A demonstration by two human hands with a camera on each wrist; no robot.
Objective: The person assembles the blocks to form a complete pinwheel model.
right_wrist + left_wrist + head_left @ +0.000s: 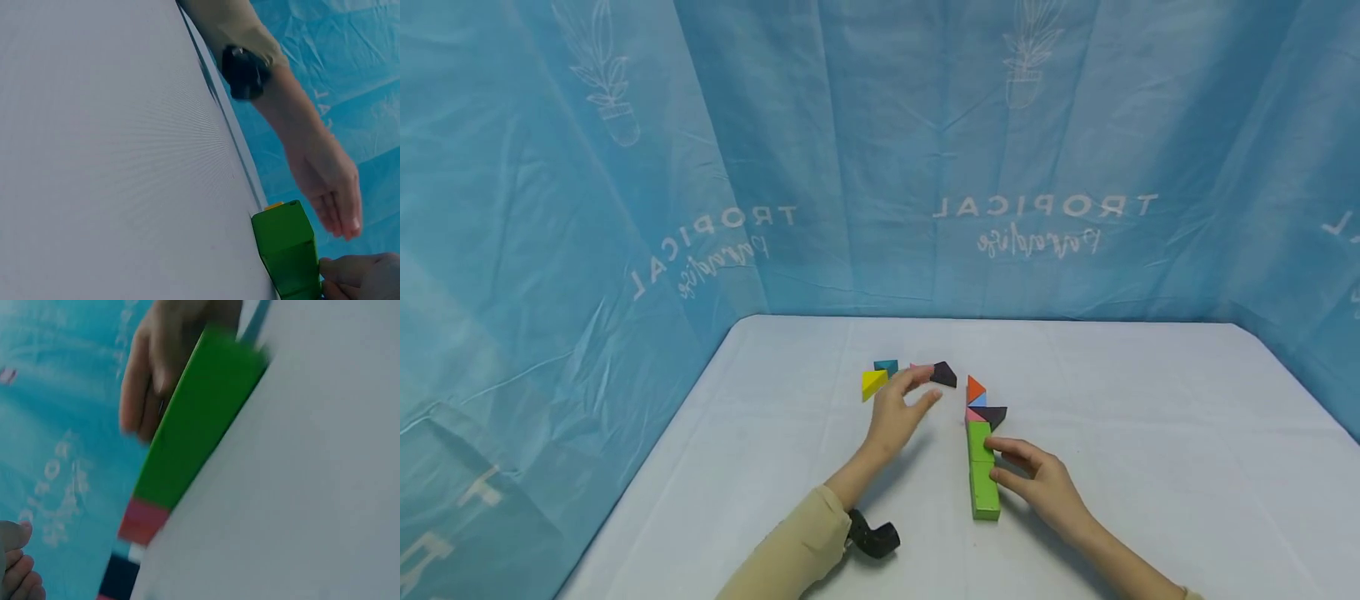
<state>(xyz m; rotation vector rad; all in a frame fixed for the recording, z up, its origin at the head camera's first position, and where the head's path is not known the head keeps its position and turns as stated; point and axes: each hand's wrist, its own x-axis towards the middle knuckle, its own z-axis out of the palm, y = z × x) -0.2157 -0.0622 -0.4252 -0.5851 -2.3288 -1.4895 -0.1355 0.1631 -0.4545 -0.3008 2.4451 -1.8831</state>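
Observation:
My left hand (pixel 895 417) hovers over the table, thumb and index finger apart with nothing between them. Its index fingertip is by a dark block (pixel 946 375), and it partly covers a pink block behind. Two green blocks (pixel 984 492) stand end to end in a row. My right hand (pixel 1048 487) touches their right side with its fingertips and thumb. Beyond the green blocks lie a pink piece (pixel 973 414), a dark triangle (pixel 992 415), a blue piece (pixel 978 400) and an orange triangle (pixel 974 389). In the right wrist view, green (pixel 284 231) meets the right fingertips.
A yellow block (pixel 872 383) and a teal block (pixel 887 365) lie left of the left hand. A black device (pixel 876 537) is on the left wrist. The white table (pixel 1150 417) is bordered by blue printed curtains (pixel 880 167).

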